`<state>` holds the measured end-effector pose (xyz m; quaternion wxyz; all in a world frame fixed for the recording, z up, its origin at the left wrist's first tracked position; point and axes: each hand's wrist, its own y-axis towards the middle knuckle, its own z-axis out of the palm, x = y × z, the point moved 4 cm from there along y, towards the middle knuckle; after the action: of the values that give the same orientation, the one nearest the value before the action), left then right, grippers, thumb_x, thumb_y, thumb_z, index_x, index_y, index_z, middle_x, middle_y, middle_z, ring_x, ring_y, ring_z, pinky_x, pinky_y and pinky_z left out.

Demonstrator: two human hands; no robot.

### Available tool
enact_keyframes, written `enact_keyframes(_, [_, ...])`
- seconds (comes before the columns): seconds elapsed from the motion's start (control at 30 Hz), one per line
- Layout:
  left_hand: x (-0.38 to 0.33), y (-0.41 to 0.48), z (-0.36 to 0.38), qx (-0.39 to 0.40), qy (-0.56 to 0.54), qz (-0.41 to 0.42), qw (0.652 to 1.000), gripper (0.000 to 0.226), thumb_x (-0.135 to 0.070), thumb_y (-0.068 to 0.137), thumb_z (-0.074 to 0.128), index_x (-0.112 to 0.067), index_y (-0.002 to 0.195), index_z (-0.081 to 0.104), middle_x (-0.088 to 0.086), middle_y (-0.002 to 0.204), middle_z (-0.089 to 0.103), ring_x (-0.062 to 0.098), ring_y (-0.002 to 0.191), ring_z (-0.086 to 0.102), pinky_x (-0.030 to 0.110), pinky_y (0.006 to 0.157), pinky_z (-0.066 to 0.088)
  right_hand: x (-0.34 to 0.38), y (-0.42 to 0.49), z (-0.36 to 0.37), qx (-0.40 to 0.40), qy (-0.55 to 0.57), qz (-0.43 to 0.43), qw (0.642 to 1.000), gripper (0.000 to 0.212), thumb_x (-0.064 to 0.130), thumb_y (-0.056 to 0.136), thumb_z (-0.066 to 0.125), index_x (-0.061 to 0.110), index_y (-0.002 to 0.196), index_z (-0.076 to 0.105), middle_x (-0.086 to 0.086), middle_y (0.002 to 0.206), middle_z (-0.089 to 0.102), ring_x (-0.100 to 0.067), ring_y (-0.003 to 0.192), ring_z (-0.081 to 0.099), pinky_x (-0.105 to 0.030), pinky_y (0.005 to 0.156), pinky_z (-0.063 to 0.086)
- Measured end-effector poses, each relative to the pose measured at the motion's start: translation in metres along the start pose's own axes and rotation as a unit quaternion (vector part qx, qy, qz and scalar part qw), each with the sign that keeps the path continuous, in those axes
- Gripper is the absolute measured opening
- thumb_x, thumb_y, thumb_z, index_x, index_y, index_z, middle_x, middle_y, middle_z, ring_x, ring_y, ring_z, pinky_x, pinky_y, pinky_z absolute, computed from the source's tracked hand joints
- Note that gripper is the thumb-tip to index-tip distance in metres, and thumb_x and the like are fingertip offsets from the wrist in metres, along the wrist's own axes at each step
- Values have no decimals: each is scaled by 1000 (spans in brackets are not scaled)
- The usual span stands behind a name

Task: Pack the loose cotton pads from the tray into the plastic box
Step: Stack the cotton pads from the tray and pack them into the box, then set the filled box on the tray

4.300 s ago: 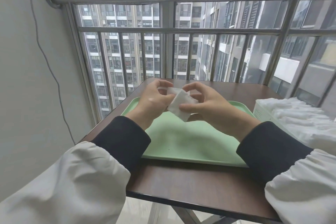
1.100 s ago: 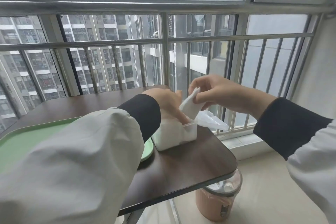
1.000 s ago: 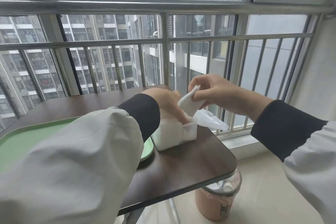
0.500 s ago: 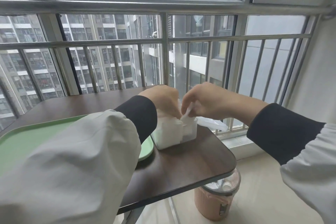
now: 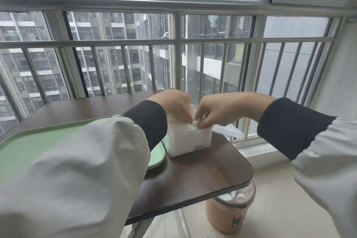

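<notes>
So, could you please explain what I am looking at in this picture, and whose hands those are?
There is no machine here. A person wears a wide-angle camera on the head, so the single view looks forward and down at their own two hands. The left hand reaches down into a clear plastic box packed with white cotton pads. Its fingers are hidden, so I cannot tell what it grips. The right hand pinches one cotton pad at the top of the box. The box stands on a dark brown table, beside a green tray. A pink bin sits on the floor below the table.
</notes>
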<state>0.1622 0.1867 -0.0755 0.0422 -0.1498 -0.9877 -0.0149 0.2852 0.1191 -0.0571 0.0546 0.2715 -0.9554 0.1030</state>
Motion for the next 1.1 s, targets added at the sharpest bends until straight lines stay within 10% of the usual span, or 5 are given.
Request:
enact_keyframes(0.37, [-2,-2,2,22,3,15,1000,80,-83,34,51,-35,96,66,-10,93,68,18,88,63,39,84,58,11,4,0,-43,-15,-4,999,10,23,92,66,28,84,63,0,81,77,-8,50,67,-21,54,50])
enact_keyframes(0.57, [3,-11,4,26,-61,-9,998,121,-83,35,58,-28,142,45,-3,130,61,23,110,55,41,97,49,3,-15,-1,-126,19,-8,992,14,29,92,66,37,85,76,20,81,71,1,74,63,-10,58,40])
enact_keyframes(0.73, [20,-21,4,-19,-269,18,963,94,-97,56,46,-21,109,59,1,112,62,21,102,58,35,91,45,-3,-41,14,-296,153,76,940,16,23,90,58,22,78,69,8,74,68,-6,64,62,-22,55,45])
enact_keyframes(0.93, [53,-25,19,-49,-388,-5,921,71,-74,95,34,-28,146,51,0,149,53,17,128,49,33,101,31,15,-53,47,-195,147,164,956,33,37,85,55,13,63,64,-2,62,70,-20,56,70,-36,60,62])
enact_keyframes(1.1, [50,-30,-1,-99,-396,-33,913,58,-67,96,43,-16,103,69,0,66,56,16,60,47,31,66,36,21,-55,49,-235,113,175,949,36,44,80,56,21,54,45,0,63,59,-23,65,62,-35,60,52])
